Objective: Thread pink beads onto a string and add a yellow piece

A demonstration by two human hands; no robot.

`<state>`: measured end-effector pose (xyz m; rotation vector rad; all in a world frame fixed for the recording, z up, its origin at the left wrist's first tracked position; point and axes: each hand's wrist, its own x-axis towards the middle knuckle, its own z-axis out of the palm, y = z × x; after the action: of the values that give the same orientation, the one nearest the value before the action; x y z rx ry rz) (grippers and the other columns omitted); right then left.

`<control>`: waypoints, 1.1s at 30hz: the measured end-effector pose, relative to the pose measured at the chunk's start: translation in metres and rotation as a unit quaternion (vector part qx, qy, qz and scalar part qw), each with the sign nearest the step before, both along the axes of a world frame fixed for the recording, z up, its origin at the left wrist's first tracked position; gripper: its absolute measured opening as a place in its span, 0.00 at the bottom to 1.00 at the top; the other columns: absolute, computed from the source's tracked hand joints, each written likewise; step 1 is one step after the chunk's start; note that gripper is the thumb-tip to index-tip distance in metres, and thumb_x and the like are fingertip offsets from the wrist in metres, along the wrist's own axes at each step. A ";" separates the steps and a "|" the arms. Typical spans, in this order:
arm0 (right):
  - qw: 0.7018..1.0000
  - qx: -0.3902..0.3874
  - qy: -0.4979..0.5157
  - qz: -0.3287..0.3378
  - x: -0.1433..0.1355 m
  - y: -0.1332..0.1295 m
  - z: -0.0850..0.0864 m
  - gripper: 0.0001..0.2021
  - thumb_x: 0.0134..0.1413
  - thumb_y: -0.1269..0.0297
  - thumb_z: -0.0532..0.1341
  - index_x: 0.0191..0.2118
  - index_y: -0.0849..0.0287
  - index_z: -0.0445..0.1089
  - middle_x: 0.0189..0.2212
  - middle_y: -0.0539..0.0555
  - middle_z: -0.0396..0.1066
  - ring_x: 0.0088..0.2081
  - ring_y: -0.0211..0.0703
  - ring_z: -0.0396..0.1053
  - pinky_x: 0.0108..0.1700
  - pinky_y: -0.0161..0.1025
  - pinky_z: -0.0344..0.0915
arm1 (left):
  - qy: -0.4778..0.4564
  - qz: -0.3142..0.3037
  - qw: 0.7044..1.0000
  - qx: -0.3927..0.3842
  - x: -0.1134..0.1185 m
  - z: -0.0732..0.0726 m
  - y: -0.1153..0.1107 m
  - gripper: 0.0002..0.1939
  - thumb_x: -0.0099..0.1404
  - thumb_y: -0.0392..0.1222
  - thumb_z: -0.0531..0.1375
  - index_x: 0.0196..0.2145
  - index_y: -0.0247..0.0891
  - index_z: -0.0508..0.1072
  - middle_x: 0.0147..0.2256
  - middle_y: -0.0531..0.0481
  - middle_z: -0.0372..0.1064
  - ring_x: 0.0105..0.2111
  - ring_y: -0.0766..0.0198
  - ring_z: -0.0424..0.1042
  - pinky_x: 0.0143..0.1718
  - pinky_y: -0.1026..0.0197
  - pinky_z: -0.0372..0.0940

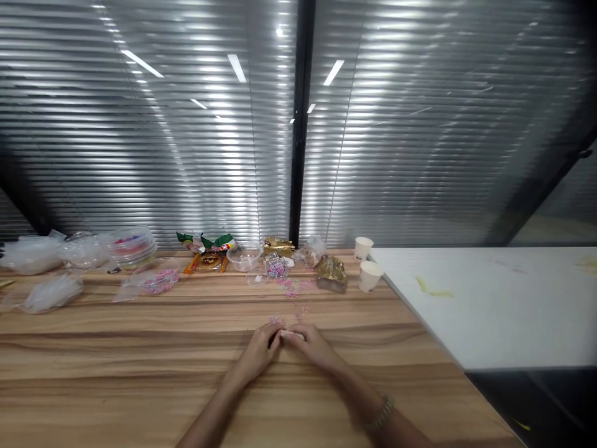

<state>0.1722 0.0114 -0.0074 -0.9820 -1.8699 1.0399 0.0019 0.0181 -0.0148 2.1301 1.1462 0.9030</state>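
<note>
My left hand (259,351) and my right hand (313,347) meet over the wooden table (140,361), fingertips nearly touching. The fingers of both are curled into a pinch. Whatever lies between them is hidden or too small to make out. Just beyond my fingertips are a few small pink and purple beads (276,320). Farther back, a looser scatter of pink beads (290,289) spreads on the wood. Behind that scatter sits a clear bag of pink, purple and white beads (277,267).
Gold foil packs (331,274), a clear bowl (244,257) and a green wrapper (208,241) line the back. Two paper cups (370,276) stand by the right edge. At left are stacked tubs (133,246), plastic bags (53,292) and a bead tray (161,280). A white table (504,317) adjoins.
</note>
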 end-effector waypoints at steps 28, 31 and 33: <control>0.999 0.008 -0.045 -0.016 -0.001 0.001 -0.011 0.20 0.56 0.54 0.50 0.22 0.62 0.68 0.16 0.48 0.61 0.21 0.35 0.58 0.25 0.31 0.53 | 0.072 0.101 0.992 -0.032 0.002 -0.001 -0.005 0.09 0.61 0.39 0.49 0.35 0.36 0.66 0.26 0.48 0.69 0.29 0.61 0.68 0.33 0.62 0.60; 0.999 0.006 -0.040 -0.022 -0.002 0.000 -0.010 0.21 0.56 0.53 0.50 0.21 0.62 0.67 0.16 0.48 0.60 0.21 0.34 0.58 0.25 0.30 0.53 | 0.100 0.099 0.990 -0.030 0.001 0.003 -0.009 0.10 0.62 0.40 0.47 0.36 0.37 0.66 0.32 0.45 0.70 0.34 0.59 0.69 0.37 0.61 0.60; 0.999 0.000 -0.037 -0.020 -0.002 -0.002 -0.006 0.22 0.56 0.52 0.50 0.21 0.62 0.66 0.15 0.47 0.60 0.21 0.34 0.58 0.25 0.30 0.53 | 0.131 0.093 0.986 -0.035 0.000 0.007 -0.011 0.11 0.63 0.41 0.46 0.36 0.37 0.66 0.34 0.44 0.70 0.36 0.59 0.68 0.38 0.61 0.60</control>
<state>0.1706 0.0093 -0.0136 -1.0673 -1.9011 0.9917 0.0018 0.0070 -0.0074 2.1562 1.5065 0.6625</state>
